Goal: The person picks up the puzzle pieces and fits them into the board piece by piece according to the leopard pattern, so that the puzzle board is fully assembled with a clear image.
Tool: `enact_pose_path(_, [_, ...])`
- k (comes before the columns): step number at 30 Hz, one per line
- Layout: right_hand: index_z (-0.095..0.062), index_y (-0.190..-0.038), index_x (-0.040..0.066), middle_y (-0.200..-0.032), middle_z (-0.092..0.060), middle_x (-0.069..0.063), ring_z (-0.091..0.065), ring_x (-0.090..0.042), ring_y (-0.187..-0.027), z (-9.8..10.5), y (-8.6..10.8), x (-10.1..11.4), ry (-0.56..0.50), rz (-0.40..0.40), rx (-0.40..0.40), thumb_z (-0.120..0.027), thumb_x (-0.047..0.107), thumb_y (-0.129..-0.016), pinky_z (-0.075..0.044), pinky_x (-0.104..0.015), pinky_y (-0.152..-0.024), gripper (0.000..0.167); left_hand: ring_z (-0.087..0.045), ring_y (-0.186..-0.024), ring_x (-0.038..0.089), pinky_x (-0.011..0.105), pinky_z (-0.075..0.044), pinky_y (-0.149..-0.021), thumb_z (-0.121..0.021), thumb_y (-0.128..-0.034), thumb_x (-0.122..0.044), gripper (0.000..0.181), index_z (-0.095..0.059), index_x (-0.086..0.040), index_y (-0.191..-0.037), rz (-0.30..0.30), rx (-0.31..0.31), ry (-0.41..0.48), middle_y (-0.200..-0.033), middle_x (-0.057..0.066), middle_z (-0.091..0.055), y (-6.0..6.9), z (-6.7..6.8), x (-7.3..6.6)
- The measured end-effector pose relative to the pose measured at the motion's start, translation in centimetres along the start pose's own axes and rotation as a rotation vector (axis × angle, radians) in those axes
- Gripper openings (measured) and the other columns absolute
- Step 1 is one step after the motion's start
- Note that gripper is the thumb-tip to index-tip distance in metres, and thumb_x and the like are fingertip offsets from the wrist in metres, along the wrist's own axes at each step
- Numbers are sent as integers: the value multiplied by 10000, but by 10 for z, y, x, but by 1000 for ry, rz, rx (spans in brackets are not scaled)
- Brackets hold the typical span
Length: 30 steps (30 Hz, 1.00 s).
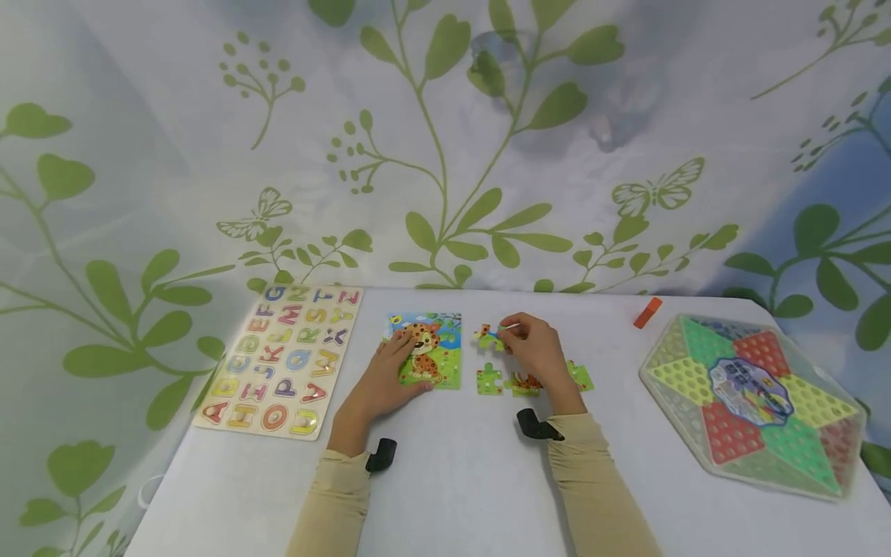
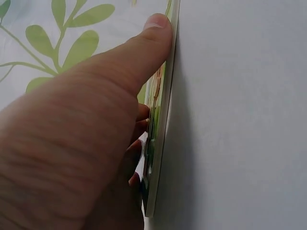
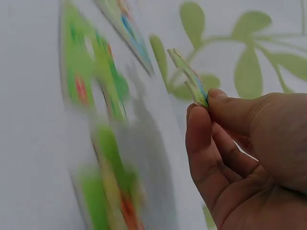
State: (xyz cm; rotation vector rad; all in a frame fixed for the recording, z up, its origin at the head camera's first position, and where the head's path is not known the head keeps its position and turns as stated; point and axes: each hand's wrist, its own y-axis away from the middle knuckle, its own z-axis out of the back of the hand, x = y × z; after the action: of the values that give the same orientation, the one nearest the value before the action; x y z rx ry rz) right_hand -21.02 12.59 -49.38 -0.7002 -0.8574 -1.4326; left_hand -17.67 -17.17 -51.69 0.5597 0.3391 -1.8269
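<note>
White, smooth cloth covers the desk (image 1: 459,480), where a rectangular picture board (image 1: 448,371), glossy blue and green with a spotted animal printed on it, lies flat under the person's left hand (image 1: 387,381). Its fingers are extended across the board's left part, gripping nothing, with the thumb near the lower edge. Just right of the board, the right hand (image 1: 536,346) pinches a thin, knobbed puzzle piece (image 1: 486,336) between thumb and forefinger, the piece tilted and clear of the desk. Below it lie a green interlocking piece (image 1: 489,380), another with orange (image 1: 525,385) and, farther right, a third green one (image 1: 580,377). A pale alphabet board (image 1: 257,424) with chunky coloured letters lies to the left; to the right are a small orange-red stick (image 1: 648,312) and a dimpled hexagonal game board (image 1: 752,391).
</note>
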Motion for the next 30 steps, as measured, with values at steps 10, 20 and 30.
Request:
enact_pose_path(10, [-760,-1087,141,-963,-777,-40,-703,-156,-786,-65,-11,29,60,46,63,-728,260,-957,-565,-311,-679,179,-178,-1586,357,576,-111,-1295,-766,-903,-422,752,-449,-196,-1547,-72,-28,20,-1676,125,-291,0,-3,0])
enact_pose_path(20, [-769,-1045,91,-924,-740,-61,-661,-182,-779,-78,-18,55,243,12,76,-719,201,-958,-554,-318,-678,149,-138,-1588,399,604,-91,-1288,-728,-934,-433,659,-501,-249,-1525,-92,-19,-13,-1687,162,-244,2,-1,3])
enact_pose_path(30, [-743,-1049,80,-1002,-705,-86,-651,-227,-872,-80,-16,54,317,45,84,-740,194,-943,-566,-371,-759,155,-141,-1592,378,586,-99,-1292,-713,-929,-491,683,-481,-276,-1535,-85,-14,-48,-1694,134,-234,0,-4,6])
